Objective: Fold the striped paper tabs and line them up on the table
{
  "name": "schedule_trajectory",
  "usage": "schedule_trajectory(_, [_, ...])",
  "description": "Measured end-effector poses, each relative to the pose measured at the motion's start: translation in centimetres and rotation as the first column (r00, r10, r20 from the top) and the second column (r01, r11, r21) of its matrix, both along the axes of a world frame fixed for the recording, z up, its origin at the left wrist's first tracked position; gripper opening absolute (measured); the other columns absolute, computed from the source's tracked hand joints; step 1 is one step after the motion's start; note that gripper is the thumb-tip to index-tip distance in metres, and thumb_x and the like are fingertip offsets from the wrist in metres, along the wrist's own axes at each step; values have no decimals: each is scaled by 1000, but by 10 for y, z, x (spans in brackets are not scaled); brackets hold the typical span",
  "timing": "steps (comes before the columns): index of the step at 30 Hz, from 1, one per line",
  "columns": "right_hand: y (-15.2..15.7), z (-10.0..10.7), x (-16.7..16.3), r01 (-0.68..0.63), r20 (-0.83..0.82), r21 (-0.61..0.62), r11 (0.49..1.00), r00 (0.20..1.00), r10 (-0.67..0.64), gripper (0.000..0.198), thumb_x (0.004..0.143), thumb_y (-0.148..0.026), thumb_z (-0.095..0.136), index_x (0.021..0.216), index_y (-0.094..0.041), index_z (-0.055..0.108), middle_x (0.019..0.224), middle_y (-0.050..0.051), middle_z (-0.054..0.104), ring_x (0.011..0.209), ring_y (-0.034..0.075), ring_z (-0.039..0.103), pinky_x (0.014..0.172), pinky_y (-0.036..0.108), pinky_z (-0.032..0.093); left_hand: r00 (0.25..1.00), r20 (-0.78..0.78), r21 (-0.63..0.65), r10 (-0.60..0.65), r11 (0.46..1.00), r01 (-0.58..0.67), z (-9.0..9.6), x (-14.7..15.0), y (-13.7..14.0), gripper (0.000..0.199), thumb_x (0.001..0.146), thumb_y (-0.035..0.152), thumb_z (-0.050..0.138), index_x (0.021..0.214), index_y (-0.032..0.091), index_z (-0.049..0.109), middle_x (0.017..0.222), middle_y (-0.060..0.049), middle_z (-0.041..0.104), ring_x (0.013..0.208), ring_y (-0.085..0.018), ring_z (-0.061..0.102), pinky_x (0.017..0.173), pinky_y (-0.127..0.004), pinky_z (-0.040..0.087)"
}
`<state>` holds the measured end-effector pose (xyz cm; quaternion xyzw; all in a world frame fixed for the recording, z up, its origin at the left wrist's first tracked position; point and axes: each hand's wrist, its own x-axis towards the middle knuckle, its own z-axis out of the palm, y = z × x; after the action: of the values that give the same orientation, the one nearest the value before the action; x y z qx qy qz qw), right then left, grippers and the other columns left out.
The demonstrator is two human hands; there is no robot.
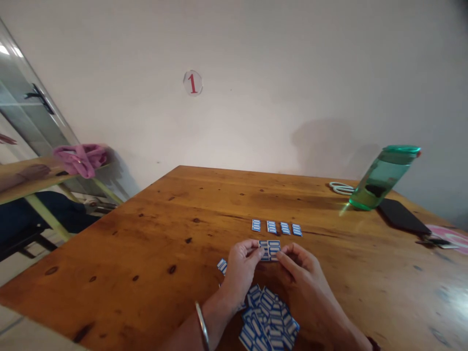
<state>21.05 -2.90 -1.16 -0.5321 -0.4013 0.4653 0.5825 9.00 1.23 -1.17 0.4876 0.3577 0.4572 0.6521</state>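
Wood tbl (208, 209) below, blue/wht pcs (273, 249) btwn L fingers (256, 255) & R fingers (286, 261).

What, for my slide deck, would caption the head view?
Left hand and right hand hold blue-and-white pieces at a wooden table, near a loose pile.

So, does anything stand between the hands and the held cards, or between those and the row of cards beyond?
Nothing visible: the left hand and right hand both pinch the held cards, and no object shows between these and the row of cards. The pile lies on the near side.
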Motion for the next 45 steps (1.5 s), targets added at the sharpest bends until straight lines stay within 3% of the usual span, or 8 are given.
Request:
schedule_trajectory(9, [-2, -7, 0, 37, 288, 56, 998, 956, -52, 29, 73, -41, 58, 59, -19, 46, 53, -4, 45, 51, 11, 39, 46, 22, 33, 1000, 3, -10, 14, 1000, -14, -1, 2, 0, 13, 64, 26, 66, 67, 14, 67, 61, -3, 66, 56, -14, 58, 57, -23, 44])
schedule_trajectory(18, [1, -18, 3, 47, 302, 94, 994, 950, -73, 29, 73, -43, 57, 60, -20, 47, 52, -3, 48, 49, 12, 42, 46, 23, 34, 999, 33, -54, 5, 999, -3, 2, 1, -2, 18, 61, 30, 71, 67, 13, 68, 61, -4, 68, 58, -15, 60, 59, -24, 45])
schedule_trajectory(37, [-4, -7, -7, 88, 347, 67, 994, 932, -106, 28, 75, -41, 55, 59, -20, 46, 54, -3, 47, 53, 12, 41, 47, 22, 34, 996, 80, -134, -41, 990, 51, 4, 3, -5, 21, 59, 30, 72, 71, 13, 70, 64, -5, 69, 59, -16, 61, 62, -26, 46])
schedule_trajectory(42, [-5, -8, -5, 34, 350, 66, 997, 935, -55, 28, 76, -43, 55, 62, -19, 49, 57, -2, 50, 54, 13, 44, 49, 23, 36, 995, 86, -136, -48, 989, 60, 6, 2, -6, 17, 58, 27, 72, 66, 13, 69, 62, -5, 68, 58, -15, 60, 60, -25, 46])
schedule_trajectory(45, [-4, -7, 2, -1, 396, 72, 997, 918, -27, 26, 78, -41, 53, 65, -19, 51, 58, -2, 50, 54, 12, 44, 50, 23, 36, 996, 94, -143, 12, 990, 1, 10, -3, -2, 12, 60, 24, 70, 64, 13, 67, 61, -4, 67, 54, -12, 58, 58, -23, 46])
